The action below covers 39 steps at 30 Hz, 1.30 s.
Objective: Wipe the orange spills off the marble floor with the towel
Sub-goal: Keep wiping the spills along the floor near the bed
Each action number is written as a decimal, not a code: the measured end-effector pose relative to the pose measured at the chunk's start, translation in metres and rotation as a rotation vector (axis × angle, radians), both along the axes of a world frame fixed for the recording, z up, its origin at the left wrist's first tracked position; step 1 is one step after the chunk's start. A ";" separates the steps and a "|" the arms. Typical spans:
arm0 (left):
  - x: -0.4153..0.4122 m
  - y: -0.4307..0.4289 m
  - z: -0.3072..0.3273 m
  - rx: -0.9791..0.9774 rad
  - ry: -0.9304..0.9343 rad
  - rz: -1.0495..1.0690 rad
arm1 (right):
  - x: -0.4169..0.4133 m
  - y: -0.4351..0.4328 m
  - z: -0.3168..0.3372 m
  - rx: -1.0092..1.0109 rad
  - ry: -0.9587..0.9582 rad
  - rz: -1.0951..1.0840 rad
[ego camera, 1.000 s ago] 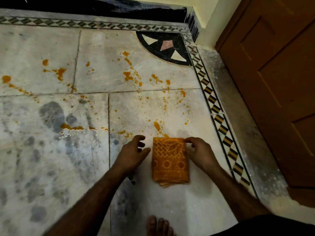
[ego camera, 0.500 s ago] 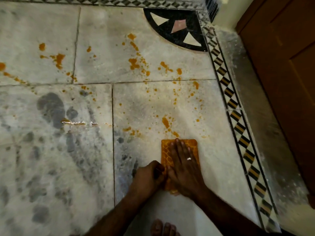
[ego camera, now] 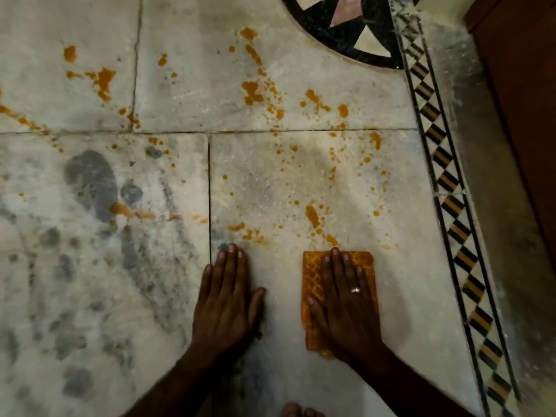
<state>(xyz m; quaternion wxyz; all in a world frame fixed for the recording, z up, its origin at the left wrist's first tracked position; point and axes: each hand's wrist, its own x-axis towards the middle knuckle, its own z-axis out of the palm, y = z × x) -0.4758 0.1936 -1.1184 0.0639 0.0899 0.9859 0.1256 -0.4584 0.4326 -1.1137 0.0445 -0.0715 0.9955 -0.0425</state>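
A folded orange patterned towel (ego camera: 311,275) lies flat on the marble floor (ego camera: 301,182). My right hand (ego camera: 346,302), with a ring on one finger, presses palm-down on the towel and covers most of it. My left hand (ego camera: 228,299) rests flat on bare marble to the towel's left, fingers together, holding nothing. Orange spills (ego camera: 313,215) begin just beyond the towel's far edge. More orange splatter (ego camera: 252,91) spreads across the far tiles, and other drops (ego camera: 102,79) lie at the far left.
A black-and-tan checkered border strip (ego camera: 451,206) runs along the right. Past it stands a brown wooden door (ego camera: 526,115). A black inlaid quarter-circle (ego camera: 346,28) sits at the far right corner. Grey blotches (ego camera: 90,179) mark the left tiles. My toes (ego camera: 298,410) show at the bottom.
My left hand left the towel's edge and now lies flat on the floor to its left. My right hand stays flat on the towel. The view has moved closer to the floor.
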 end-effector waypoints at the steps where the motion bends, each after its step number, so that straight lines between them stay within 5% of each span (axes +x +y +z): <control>1: -0.003 -0.004 -0.001 -0.028 -0.021 0.036 | 0.002 0.000 -0.001 0.011 0.005 0.001; 8: -0.018 -0.010 -0.003 -0.082 -0.068 0.181 | 0.016 -0.011 0.001 0.125 -0.002 0.065; 18: -0.021 -0.007 -0.003 -0.130 -0.035 0.171 | -0.087 -0.037 0.000 0.000 0.018 0.300; 23: -0.022 -0.009 -0.005 -0.137 -0.035 0.154 | -0.106 -0.006 -0.001 0.110 0.002 0.098; 27: -0.023 -0.010 -0.004 -0.080 -0.061 0.193 | -0.037 0.013 0.001 0.194 -0.020 -0.197; 30: -0.023 -0.009 -0.005 -0.085 -0.063 0.208 | 0.009 -0.023 0.005 0.160 -0.096 0.001; 34: -0.024 -0.009 -0.005 -0.125 -0.024 0.182 | -0.052 -0.063 0.003 -0.001 -0.057 0.326; 39: -0.023 -0.007 -0.006 -0.122 -0.028 0.185 | -0.146 -0.026 0.000 0.058 -0.015 0.234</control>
